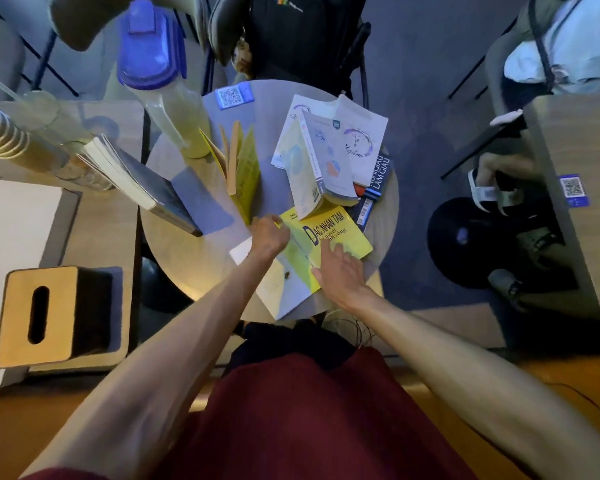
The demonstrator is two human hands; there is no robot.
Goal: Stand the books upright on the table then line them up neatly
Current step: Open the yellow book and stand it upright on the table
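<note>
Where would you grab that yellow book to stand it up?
By its far-left corner and near edge: the yellow book lies flat, its far end pinned under the white book, so come from the near side, where the left hand and right hand are.

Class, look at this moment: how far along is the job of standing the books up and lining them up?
Early. Done: a yellow-orange book and a dark book stand upright at the round table's left. In hand: both the left hand and right hand are on the flat yellow book. Left: the pile of white books and a dark blue book still lie flat, nothing aligned.
</note>
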